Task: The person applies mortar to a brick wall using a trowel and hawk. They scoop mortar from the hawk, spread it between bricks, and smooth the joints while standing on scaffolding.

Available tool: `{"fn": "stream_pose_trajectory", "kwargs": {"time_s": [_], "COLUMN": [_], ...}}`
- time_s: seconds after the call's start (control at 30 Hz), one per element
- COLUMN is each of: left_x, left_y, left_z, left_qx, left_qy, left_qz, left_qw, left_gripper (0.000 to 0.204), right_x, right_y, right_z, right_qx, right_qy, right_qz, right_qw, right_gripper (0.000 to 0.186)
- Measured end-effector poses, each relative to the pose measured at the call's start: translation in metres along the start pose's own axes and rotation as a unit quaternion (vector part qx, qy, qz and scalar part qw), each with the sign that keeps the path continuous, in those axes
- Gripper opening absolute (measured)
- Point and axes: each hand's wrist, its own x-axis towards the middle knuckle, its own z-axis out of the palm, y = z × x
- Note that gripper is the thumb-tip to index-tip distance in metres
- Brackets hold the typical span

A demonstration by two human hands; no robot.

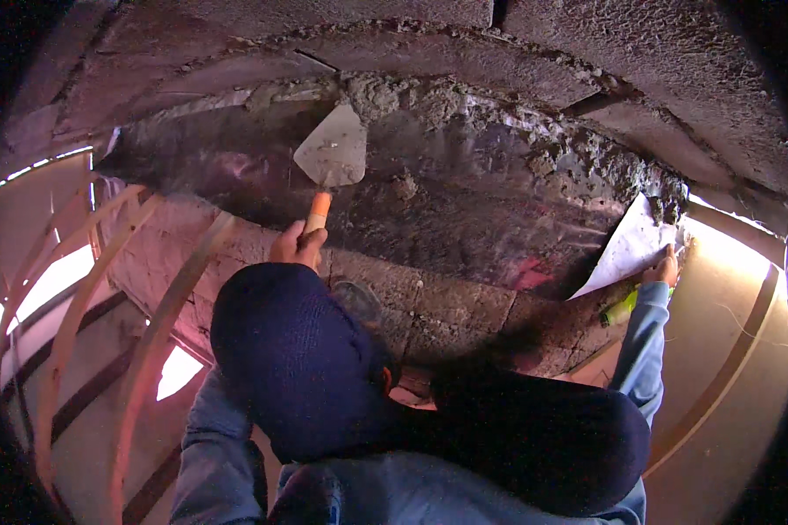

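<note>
Fingers (311,238) of the left hand (296,249) are wrapped tight round the orange handle (318,210) of a trowel (333,150). The flat metal blade points up and far, and lies on the dark wet wall (464,201). Its tip is just below a lumpy grey band of mortar (385,92) that runs along the top of the wall.

Over on the right, the right hand (665,267) is at the low edge of a white sheet (630,249) that leans on the wall. That hand is small here, so I cannot tell if its fingers pinch the sheet or press flat on it.

A row of grey blocks (446,306) sits under the wet part. Bent wooden rails (70,306) stand on the left. A dark cap (293,359) is near, in the middle.

I think the job in hand is spreading the mortar. To do it well, keep the blade almost flat, push gently, and pull in long even strokes so no lumps stay. Hold the sheet close under the wall to catch bits that drop.
</note>
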Motion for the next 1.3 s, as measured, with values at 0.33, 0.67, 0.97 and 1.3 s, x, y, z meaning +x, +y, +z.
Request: {"fn": "stream_pose_trajectory", "kwargs": {"time_s": [0.33,0.67,0.97,1.3], "left_x": [0.038,0.111,0.014,0.069], "left_y": [-0.082,-0.068,-0.039,-0.036], "left_z": [-0.059,-0.119,-0.073,-0.083], "left_qx": [0.020,-0.014,0.158,0.049], "left_qy": [0.239,0.151,0.118,0.138], "left_qz": [0.067,-0.071,0.177,-0.016], "left_qw": [0.969,0.986,0.964,0.989], "left_gripper": [0.039,0.044,0.032,0.038], "right_x": [0.033,0.046,0.054,0.052], "right_y": [-0.004,-0.016,-0.009,-0.012], "right_z": [-0.029,-0.040,-0.054,-0.041], "right_qx": [0.031,0.035,-0.019,-0.035], "right_qy": [-0.029,-0.023,-0.071,-0.058], "right_qz": [0.054,0.030,0.022,0.003], "right_qw": [0.998,0.999,0.997,0.998], "right_gripper": [0.051,0.053,0.069,0.061]}}
